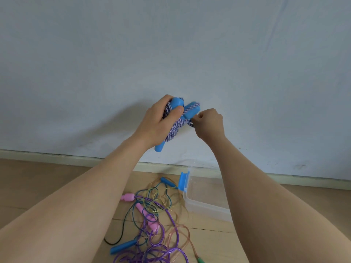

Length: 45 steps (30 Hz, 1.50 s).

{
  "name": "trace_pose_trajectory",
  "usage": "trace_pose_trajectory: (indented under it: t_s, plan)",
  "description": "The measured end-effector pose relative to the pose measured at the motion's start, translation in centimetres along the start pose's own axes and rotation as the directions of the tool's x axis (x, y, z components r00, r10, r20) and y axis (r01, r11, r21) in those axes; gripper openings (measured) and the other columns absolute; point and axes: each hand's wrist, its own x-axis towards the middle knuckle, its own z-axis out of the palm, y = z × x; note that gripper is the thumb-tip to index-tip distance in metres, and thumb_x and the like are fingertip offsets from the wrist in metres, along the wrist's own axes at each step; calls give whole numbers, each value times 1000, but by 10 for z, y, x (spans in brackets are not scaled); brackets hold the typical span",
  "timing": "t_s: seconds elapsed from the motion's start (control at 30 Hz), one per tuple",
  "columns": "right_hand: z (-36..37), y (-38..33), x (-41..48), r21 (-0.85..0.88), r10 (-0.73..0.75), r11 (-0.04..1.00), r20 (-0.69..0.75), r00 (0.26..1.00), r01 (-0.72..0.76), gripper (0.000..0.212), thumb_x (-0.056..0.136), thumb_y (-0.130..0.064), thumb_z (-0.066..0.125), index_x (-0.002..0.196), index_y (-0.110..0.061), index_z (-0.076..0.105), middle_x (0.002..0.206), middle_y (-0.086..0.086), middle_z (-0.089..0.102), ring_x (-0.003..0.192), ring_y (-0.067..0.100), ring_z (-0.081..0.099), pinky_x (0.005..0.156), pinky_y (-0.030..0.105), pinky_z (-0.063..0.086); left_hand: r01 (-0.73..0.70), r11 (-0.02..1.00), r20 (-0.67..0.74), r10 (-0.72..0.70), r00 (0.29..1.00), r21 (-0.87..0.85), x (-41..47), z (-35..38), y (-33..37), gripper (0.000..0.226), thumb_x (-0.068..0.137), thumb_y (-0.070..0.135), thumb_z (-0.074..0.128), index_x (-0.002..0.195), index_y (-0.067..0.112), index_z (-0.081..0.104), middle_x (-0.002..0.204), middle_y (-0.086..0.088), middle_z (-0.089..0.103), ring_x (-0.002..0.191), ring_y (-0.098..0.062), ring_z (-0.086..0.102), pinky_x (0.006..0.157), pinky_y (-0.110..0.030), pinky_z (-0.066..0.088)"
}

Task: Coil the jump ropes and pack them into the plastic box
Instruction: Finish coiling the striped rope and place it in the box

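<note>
Pale wall [171, 44] fills upper frame. Left hand [157, 122] clamps the blue-handled braided purple-white jump rope [175, 128]; right hand [209, 123] pinches its loose end. Recommend tucking tight before boxing in the clear plastic box [207, 208], lower right.

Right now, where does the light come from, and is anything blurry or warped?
Head view: a soft shadow on the wall left of the left hand suggests light from the right; the baseboard bows with wide-angle distortion; the blue-handled braided jump rope looks sharp.
</note>
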Motion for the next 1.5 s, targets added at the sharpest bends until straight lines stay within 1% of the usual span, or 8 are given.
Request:
trace_pose_trajectory:
  t_s: [0.1, 0.2, 0.4, 0.57, 0.73, 0.97, 1.17, 1.5]
  plan:
    - [6, -1, -1, 37, 40, 999, 3, 999, -40, 62, 95, -40, 66, 52, -13, 29, 49, 5, 28, 53, 22, 26, 54, 35, 27, 189, 959, 20, -189, 982, -209, 8, 1, -2, 24, 103, 39, 57, 108, 16, 61, 98, -19, 71, 70, -36, 69, 58, -42, 57]
    - [2, -3, -4, 183, 76, 978, 133, 988, -100, 65, 90, -53, 74, 51, -10, 45, 45, 8, 48, 46, 22, 43, 48, 28, 40, 294, 954, -34, -296, 955, -50, 9, -6, -18, 48, 94, 57, 60, 102, 10, 63, 90, -15, 74, 76, -35, 74, 71, -51, 61]
    - [-1, -1, -14, 432, -36, 884, 442, 896, -177, 45, 88, -45, 83, 69, -8, 68, 61, 5, 61, 56, 17, 55, 54, 26, 48, 302, 935, 22, -311, 950, 187, 4, -15, -40, 37, 95, 52, 66, 99, 16, 58, 86, -5, 70, 77, -23, 71, 66, -38, 55]
    - [-3, 6, -9, 477, -50, 861, 425, 904, -177, 26, 93, -34, 79, 87, -9, 80, 91, 4, 76, 86, 15, 70, 77, 28, 55, 437, 891, 195, -453, 870, 121, 0, -11, -37, 28, 97, 35, 70, 111, 15, 56, 97, -8, 69, 81, -18, 69, 71, -35, 56]
    - [0, 7, -6, 531, -77, 829, 420, 904, -175, 32, 95, -28, 78, 97, 4, 77, 94, 14, 76, 84, 17, 71, 85, 31, 62, 493, 868, 335, -451, 827, -50, 0, -11, -45, 29, 101, 31, 68, 112, 4, 68, 97, -10, 74, 87, -21, 71, 92, -48, 58]
    - [2, 3, -1, 693, 25, 655, 377, 926, -300, 28, 104, -31, 65, 104, -4, 74, 93, 7, 75, 88, 19, 70, 86, 29, 58, 521, 849, 319, -471, 823, -92, 0, -14, -48, 33, 84, 22, 78, 114, 13, 67, 103, -18, 73, 86, -24, 69, 82, -44, 56]
    - [2, 5, -2, 494, -46, 840, 480, 876, -226, 31, 100, -23, 53, 112, -25, 82, 95, 7, 77, 89, 17, 67, 81, 36, 44, 536, 842, 246, -509, 825, -54, -3, -18, -58, 21, 88, 22, 76, 107, 17, 70, 102, -15, 76, 82, -23, 70, 73, -41, 56]
    - [13, -15, -13, 363, -167, 931, 340, 925, 34, 14, 93, -19, 74, 105, -14, 78, 76, 14, 78, 65, 27, 77, 54, 31, 54, 489, 872, 159, -481, 862, -15, 5, -11, -51, 19, 86, 21, 72, 105, 19, 72, 97, -7, 75, 83, -20, 69, 75, -36, 54]
